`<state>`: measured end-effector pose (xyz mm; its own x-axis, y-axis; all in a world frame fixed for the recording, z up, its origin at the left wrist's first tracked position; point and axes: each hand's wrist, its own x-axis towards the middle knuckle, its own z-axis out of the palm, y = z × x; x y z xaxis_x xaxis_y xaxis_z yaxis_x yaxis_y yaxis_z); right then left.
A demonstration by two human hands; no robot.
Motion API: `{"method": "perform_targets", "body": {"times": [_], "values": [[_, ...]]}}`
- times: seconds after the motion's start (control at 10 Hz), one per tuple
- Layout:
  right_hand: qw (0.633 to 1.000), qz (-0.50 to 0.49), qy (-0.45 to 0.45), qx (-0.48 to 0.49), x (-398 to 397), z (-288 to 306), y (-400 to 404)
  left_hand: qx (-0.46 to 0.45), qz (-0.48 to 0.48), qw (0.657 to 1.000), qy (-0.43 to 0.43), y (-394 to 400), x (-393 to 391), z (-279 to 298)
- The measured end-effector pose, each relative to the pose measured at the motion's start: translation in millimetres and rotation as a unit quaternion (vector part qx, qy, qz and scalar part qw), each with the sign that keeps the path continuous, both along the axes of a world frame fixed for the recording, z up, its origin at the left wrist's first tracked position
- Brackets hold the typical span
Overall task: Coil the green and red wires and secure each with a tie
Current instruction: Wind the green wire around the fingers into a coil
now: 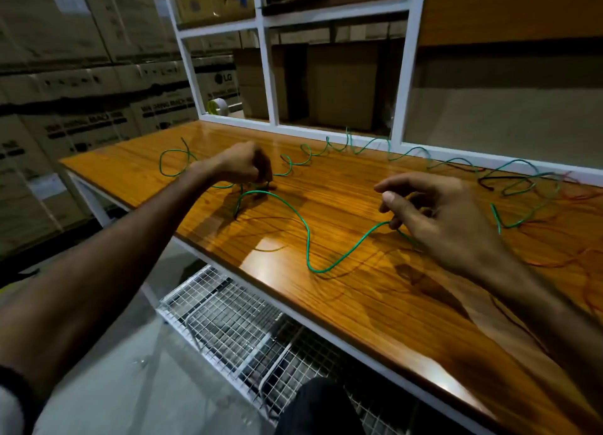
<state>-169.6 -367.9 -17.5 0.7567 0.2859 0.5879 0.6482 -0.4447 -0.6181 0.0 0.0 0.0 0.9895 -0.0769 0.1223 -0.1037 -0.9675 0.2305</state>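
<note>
A long green wire lies in loose waves and loops across the wooden table, running from the far left to the far right. My left hand is closed in a fist, pinching the green wire near its left loops. My right hand holds the same wire between fingertips farther right, its other fingers spread. A thin red wire lies tangled at the right side of the table, partly blurred. A dark wire piece lies at the back right among the green loops.
A white metal frame rises along the table's far edge, with cardboard boxes behind it. A roll of tape sits behind the frame at the left. A wire-mesh rack stands below the table's front edge.
</note>
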Motion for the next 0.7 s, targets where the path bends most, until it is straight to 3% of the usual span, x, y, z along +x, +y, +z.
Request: {"method": "perform_targets", "body": {"times": [0.4, 0.7], "values": [[1.0, -0.009, -0.013, -0.012, 9, -5, 1, -0.141, -0.048, 0.984, 0.098, -27, -10, 11], [0.999, -0.026, -0.025, -0.016, 16, -5, -7, -0.282, -0.145, 0.936, 0.152, -69, -10, 14]]}}
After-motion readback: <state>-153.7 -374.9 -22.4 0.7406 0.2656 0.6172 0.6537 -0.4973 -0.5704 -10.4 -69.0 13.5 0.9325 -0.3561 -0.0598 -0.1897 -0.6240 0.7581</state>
